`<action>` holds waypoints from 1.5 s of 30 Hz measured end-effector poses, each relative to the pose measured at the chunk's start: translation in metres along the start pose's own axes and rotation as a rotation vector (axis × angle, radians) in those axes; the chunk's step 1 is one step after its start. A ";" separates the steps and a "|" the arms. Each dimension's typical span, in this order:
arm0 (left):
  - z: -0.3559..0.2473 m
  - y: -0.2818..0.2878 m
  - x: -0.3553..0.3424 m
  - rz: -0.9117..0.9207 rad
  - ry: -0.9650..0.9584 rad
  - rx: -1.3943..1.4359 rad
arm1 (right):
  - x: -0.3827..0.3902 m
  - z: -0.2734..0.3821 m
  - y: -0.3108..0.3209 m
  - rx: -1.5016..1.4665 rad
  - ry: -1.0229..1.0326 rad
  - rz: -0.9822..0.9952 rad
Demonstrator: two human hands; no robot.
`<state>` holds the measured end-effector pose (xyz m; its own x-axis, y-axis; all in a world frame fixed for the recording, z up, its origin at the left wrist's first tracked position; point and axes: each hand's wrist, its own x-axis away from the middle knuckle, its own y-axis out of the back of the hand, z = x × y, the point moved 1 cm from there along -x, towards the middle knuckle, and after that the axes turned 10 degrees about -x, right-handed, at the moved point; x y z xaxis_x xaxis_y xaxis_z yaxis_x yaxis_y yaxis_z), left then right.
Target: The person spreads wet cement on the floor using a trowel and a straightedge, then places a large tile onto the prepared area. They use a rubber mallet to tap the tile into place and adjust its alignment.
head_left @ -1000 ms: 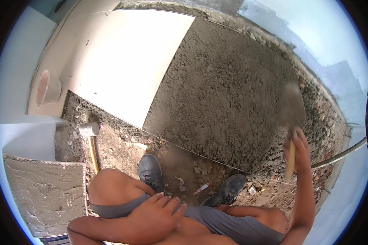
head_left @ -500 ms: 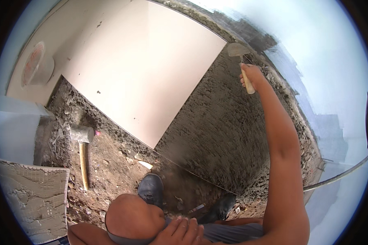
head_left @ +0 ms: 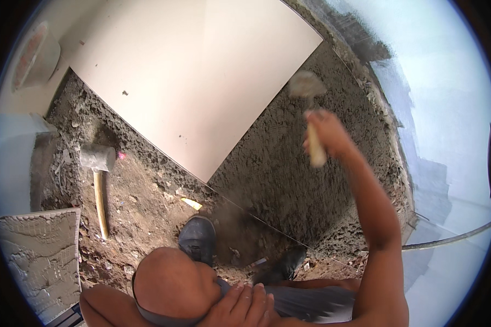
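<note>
My right hand (head_left: 326,133) is closed round the pale wooden handle of a trowel (head_left: 306,85). Motion blurs the trowel's blade, which is over the dark wet mortar bed (head_left: 294,158) near the right edge of a large cream tile (head_left: 202,82). I cannot tell whether the blade touches the mortar. Down by my bent knee (head_left: 172,280), my left hand (head_left: 243,308) rests with its fingers laid out flat and holds nothing.
A rubber mallet (head_left: 98,158) lies on rubble at left, above a mortar-coated tile (head_left: 38,256). A bucket (head_left: 38,57) stands far left. A taut string (head_left: 256,218) crosses before my shoes (head_left: 197,240). The painted wall (head_left: 447,98) bounds the right; a cable (head_left: 447,242) runs along it.
My right hand has brought the trowel from beside the tile's far right corner nearer to me and slightly left. The whole view has shifted a little. My left hand stays at my knee.
</note>
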<state>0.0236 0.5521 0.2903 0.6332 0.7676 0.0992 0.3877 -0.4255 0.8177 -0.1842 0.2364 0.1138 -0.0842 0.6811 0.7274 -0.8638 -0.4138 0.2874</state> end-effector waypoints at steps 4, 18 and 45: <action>-0.005 0.005 0.003 0.020 -0.049 -0.092 | 0.099 -0.067 -0.072 -0.010 -0.093 0.215; -0.045 -0.008 -0.018 0.147 -0.132 -0.074 | 0.169 -0.175 -0.049 0.345 0.360 0.202; -0.087 -0.038 -0.141 0.588 0.592 -0.412 | 0.301 -0.436 0.346 0.523 -0.241 -0.983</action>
<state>-0.1384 0.5021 0.2945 0.1638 0.6500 0.7421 -0.2275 -0.7071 0.6696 -0.7253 0.5611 0.1606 0.6612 0.7393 0.1276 -0.1847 -0.0045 0.9828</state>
